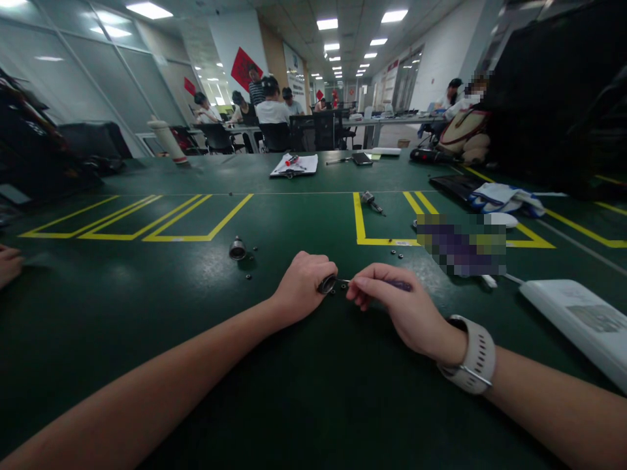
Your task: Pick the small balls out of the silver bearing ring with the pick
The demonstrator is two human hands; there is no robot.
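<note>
Head view: small parts (249, 277) and another metal fitting (238, 249) lie on the green table (274, 405) around the left hand (302, 287), which grips a cup-like fitting (326, 284), mouth rightward, while the right hand (396, 303) pinches a purple-handled tool (401, 285) crosswise, tip leftward.

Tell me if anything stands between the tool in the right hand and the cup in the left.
Nothing visible does: the tool runs straight from the right hand to the cup in the left hand. Small rings lie close by, seemingly out of its path.
</note>
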